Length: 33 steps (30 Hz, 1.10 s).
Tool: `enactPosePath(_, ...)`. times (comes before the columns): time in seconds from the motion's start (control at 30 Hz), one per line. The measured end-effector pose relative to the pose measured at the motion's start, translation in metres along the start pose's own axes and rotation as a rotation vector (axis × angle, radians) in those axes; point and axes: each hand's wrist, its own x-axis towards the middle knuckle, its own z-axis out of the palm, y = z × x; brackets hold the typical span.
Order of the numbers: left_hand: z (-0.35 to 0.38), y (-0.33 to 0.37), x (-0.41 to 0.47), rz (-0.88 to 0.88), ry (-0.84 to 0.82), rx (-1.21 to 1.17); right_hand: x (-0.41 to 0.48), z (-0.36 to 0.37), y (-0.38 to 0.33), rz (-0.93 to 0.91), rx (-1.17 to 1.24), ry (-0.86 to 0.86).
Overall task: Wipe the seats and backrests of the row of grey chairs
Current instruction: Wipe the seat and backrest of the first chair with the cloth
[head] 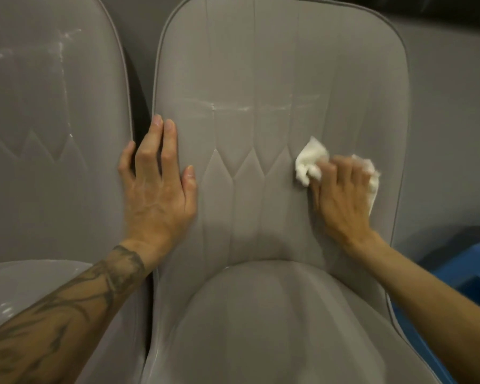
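Grip curled round the cloth (311,164), the right hand (341,195) should overlap firm strokes through the streaks (233,108) on the backrest (261,65), left hand (158,189) bracing flat.

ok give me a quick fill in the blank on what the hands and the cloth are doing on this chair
1. The right hand holds a crumpled ____ cloth against the backrest.
2. The left hand lies flat on the ____ edge of the same backrest.
3. Pale streaks cross the backrest ____ both hands.
4. The plastic object at the chair's right side is ____.

Missing words: white; left; above; blue.
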Motion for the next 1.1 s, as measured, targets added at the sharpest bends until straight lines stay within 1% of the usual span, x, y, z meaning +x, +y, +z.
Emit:
enactPosePath(0.03,0.0,0.0,0.0,0.0,0.001,0.001,-0.023,0.001,-0.005,-0.093,0.017,-0.071)
enactPosePath(0.13,-0.001,0.001,0.0,-0.004,-0.004,0.004,-0.082,-0.003,-0.008,-0.511,-0.041,-0.307)
enactPosePath(0.17,-0.001,0.001,0.0,-0.006,-0.004,0.004,-0.085,-0.003,-0.005,-0.568,-0.05,-0.33)
enactPosePath(0.2,-0.001,0.001,0.0,-0.008,-0.004,0.005,-0.078,-0.003,-0.003,-0.556,-0.033,-0.319)
enactPosePath(0.23,-0.001,0.001,0.0,-0.007,-0.004,0.005,-0.065,-0.001,-0.003,-0.482,-0.009,-0.282)
enactPosePath(0.27,0.0,0.001,0.0,-0.004,-0.004,0.005,-0.049,-0.001,-0.001,-0.372,0.0,-0.223)
enactPosePath(0.33,0.001,0.0,-0.001,-0.002,-0.001,0.008,-0.019,-0.001,0.002,-0.149,0.004,-0.054)
enactPosePath(0.37,0.002,0.0,-0.001,-0.002,0.0,0.008,-0.014,-0.001,-0.001,-0.082,0.01,-0.003)
enactPosePath(0.4,0.002,-0.001,-0.001,-0.002,-0.001,0.007,-0.017,0.0,-0.005,-0.062,0.018,0.0)
enactPosePath(0.5,0.001,-0.001,-0.001,-0.002,-0.001,0.009,-0.043,-0.006,-0.019,-0.185,0.083,-0.158)
enactPosePath(0.53,0.0,0.0,-0.001,-0.003,-0.001,0.009,-0.046,-0.009,-0.019,-0.209,0.1,-0.188)
enactPosePath(0.57,0.0,0.001,-0.001,-0.005,-0.002,0.008,-0.041,-0.012,-0.017,-0.21,0.113,-0.182)
enactPosePath(0.63,0.0,0.001,-0.001,-0.008,-0.006,0.002,-0.013,-0.016,-0.012,-0.139,0.131,-0.096)
enactPosePath(0.8,-0.001,0.002,0.0,-0.001,-0.009,0.01,0.108,-0.024,0.003,0.199,0.086,0.159)
enactPosePath(0.9,-0.001,0.002,0.0,-0.001,-0.011,0.008,0.163,-0.024,0.003,0.359,0.206,0.327)
enactPosePath(0.93,0.0,0.001,0.0,0.001,-0.008,0.009,0.167,-0.023,0.0,0.386,0.269,0.347)
enactPosePath(0.97,0.0,0.0,0.0,0.004,-0.007,0.009,0.162,-0.021,-0.005,0.383,0.306,0.323)
enactPosePath(1.0,0.0,0.0,0.0,0.007,-0.007,0.008,0.151,-0.02,-0.011,0.342,0.324,0.271)
enactPosePath(1.1,0.0,0.0,0.0,0.002,-0.009,0.006,0.102,-0.019,-0.02,0.112,0.379,0.082)
